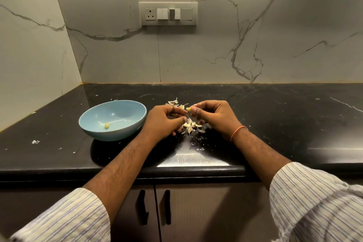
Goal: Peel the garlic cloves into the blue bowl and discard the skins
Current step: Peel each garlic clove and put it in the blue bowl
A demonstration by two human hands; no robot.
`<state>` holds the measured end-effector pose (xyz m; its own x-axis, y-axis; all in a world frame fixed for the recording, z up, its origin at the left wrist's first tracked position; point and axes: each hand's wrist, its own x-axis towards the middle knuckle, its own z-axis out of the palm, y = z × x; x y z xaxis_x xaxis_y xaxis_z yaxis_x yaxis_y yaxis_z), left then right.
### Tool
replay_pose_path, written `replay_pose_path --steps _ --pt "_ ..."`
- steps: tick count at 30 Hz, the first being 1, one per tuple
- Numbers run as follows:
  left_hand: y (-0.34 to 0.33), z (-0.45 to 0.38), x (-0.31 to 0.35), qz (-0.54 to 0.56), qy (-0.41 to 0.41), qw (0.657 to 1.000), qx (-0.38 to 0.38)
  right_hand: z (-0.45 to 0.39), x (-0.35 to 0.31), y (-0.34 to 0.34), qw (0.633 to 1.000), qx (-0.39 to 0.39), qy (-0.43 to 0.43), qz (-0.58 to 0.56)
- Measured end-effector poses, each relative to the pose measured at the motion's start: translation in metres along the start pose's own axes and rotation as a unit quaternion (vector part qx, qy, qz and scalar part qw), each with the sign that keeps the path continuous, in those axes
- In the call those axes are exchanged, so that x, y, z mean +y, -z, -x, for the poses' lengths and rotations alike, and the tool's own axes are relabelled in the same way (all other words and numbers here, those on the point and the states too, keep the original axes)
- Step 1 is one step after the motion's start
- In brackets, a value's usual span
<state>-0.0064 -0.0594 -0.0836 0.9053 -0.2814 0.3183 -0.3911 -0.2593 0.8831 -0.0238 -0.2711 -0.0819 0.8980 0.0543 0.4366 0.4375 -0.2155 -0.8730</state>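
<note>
1. The right hand (pixel 213 117) pinches a garlic clove (pixel 188 109) in its fingertips, beside the blue bowl (pixel 113 120).
2. The left hand (pixel 164 122) pinches its skin (pixel 189 117).
3. The clove looks small. It could slip and fall into the skins (pixel 193 126) on the counter (pixel 275 124).

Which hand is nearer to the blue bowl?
Left. The left hand is just beside the blue bowl; the right hand is farther, beyond the left one.
</note>
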Motion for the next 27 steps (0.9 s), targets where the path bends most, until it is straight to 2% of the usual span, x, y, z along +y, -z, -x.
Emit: replay_pose_path --steps 8,27 --pt "0.0004 0.0067 0.0040 -0.005 -0.049 0.998 0.025 -0.0013 0.0053 -0.0009 0.998 0.028 -0.014 0.062" --pt "0.0004 0.0060 0.0032 -0.009 -0.046 0.999 0.015 0.0000 0.0003 -0.0003 0.999 -0.011 -0.013 0.032"
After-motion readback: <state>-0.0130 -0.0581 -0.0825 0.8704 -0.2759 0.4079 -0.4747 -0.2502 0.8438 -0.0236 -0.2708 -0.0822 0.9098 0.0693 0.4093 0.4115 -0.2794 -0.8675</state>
